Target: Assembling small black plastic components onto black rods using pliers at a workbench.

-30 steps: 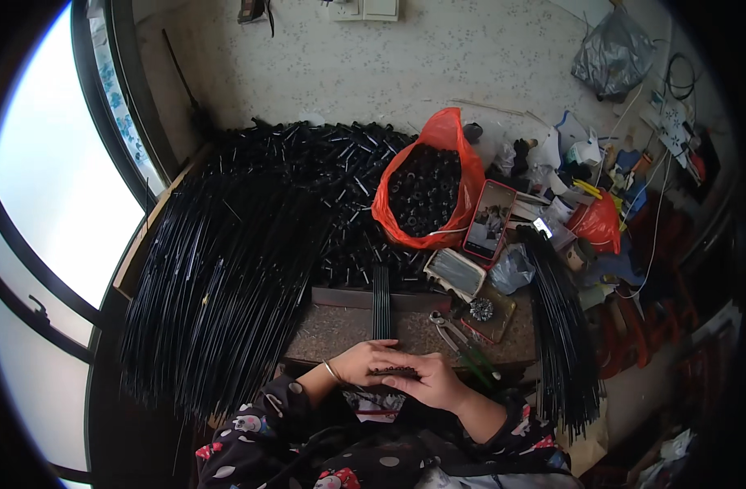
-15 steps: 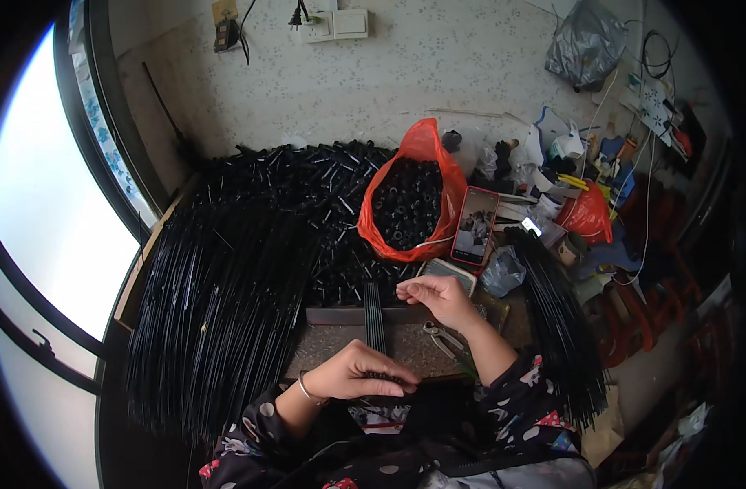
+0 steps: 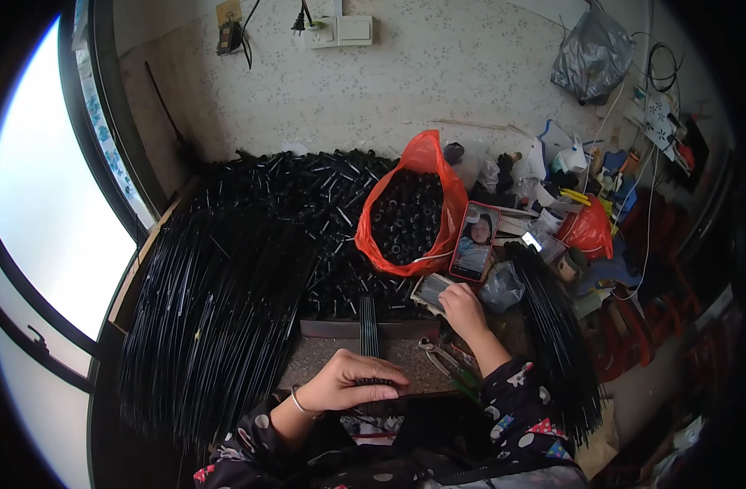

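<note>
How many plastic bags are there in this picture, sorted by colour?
Red bags: 2, the big red bag full of small black parts and a smaller red bag on the right.
Grey bags: 1, the grey bag hanging on the wall.
Total: 3

Left hand (image 3: pixel 353 383) lies over the near end of a small bundle of black rods (image 3: pixel 368 326), so that end and the fingertips' grip are hidden. Right hand (image 3: pixel 461 308) covers pt of a small tray (image 3: pixel 428 289) near the table's right side; contents too small to tell, and can't tell if the fingers pinch anything. Pliers (image 3: pixel 446 359) are partly under the right forearm. Red bag (image 3: pixel 410 213) holds small black bits, shape too small to make out.
</note>
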Demonstrator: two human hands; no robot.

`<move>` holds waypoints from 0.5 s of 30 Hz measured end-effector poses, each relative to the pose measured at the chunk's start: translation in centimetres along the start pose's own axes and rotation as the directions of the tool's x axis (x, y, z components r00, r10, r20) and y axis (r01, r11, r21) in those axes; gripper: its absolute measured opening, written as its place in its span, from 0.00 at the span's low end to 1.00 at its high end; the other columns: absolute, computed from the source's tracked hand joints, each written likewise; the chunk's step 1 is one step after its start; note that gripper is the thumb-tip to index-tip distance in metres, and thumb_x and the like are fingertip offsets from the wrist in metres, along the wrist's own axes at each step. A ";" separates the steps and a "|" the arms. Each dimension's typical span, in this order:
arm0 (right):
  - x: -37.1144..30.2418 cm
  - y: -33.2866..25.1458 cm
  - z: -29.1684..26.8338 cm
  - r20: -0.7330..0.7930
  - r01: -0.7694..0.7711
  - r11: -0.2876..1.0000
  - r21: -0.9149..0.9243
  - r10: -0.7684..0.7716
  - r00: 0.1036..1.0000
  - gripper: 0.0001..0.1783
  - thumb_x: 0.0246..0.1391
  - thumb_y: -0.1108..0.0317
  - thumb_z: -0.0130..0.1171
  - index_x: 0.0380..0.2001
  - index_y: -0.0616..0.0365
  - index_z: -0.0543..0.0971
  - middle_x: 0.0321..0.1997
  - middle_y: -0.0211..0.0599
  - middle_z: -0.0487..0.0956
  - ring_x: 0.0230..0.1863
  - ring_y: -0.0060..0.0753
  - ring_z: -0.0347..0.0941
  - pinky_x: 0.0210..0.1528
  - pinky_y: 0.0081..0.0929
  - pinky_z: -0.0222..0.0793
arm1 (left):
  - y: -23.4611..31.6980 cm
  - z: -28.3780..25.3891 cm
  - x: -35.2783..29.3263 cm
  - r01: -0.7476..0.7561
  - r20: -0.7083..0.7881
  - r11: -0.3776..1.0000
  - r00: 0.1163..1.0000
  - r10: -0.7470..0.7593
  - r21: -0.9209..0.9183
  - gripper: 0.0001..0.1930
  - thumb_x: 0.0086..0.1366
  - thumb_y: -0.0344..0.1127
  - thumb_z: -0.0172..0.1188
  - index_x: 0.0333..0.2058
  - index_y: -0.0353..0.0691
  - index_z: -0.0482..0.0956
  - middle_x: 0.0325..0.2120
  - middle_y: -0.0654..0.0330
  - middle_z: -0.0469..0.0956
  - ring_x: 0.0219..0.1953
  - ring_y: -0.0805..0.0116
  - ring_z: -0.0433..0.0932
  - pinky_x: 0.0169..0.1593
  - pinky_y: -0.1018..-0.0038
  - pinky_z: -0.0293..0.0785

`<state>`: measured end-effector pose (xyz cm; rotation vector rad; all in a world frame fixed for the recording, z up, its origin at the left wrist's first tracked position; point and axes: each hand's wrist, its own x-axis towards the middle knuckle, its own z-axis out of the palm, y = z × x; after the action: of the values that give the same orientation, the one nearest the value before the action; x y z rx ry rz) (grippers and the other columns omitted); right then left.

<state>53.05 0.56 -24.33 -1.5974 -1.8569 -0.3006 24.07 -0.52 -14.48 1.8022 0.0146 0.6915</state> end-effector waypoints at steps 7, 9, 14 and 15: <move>0.5 -14.5 -9.9 0.008 0.012 0.795 0.606 -0.021 1.000 0.10 0.43 0.81 0.56 0.32 0.62 0.78 0.26 0.33 0.73 0.27 0.26 0.69 0.29 0.21 0.64 | 0.7 -0.5 -0.7 0.141 -0.174 0.987 0.977 -0.126 0.078 0.09 0.53 0.28 0.62 0.34 0.32 0.79 0.29 0.54 0.80 0.33 0.65 0.79 0.41 0.75 0.74; -0.8 -16.4 -11.1 -0.108 0.162 0.923 0.348 -0.133 0.985 0.14 0.38 0.84 0.57 0.32 0.63 0.79 0.26 0.36 0.72 0.27 0.34 0.68 0.29 0.25 0.65 | 0.1 -0.3 -0.4 0.048 -0.176 0.993 0.984 -0.028 0.111 0.09 0.54 0.30 0.62 0.34 0.33 0.79 0.28 0.55 0.80 0.31 0.67 0.80 0.36 0.78 0.74; -1.9 -18.1 -11.6 -0.138 0.164 0.950 0.265 -0.131 0.982 0.15 0.36 0.85 0.56 0.32 0.64 0.78 0.27 0.38 0.72 0.28 0.38 0.68 0.30 0.27 0.66 | 0.1 0.2 -0.8 0.018 -0.187 0.994 0.982 0.003 0.110 0.11 0.54 0.33 0.62 0.34 0.34 0.79 0.28 0.54 0.80 0.31 0.66 0.80 0.36 0.77 0.74; -1.9 -18.3 -11.7 -0.136 0.163 0.951 0.263 -0.131 0.982 0.15 0.36 0.85 0.56 0.32 0.64 0.78 0.27 0.38 0.72 0.28 0.38 0.68 0.31 0.28 0.66 | 0.2 0.3 -1.0 0.019 -0.192 0.994 0.981 0.003 0.110 0.11 0.54 0.33 0.62 0.34 0.34 0.79 0.28 0.54 0.80 0.31 0.66 0.80 0.36 0.77 0.74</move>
<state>39.73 -11.75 -12.28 -1.2324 -1.8412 -0.1877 23.28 -1.18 -14.85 1.8343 0.1929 0.8710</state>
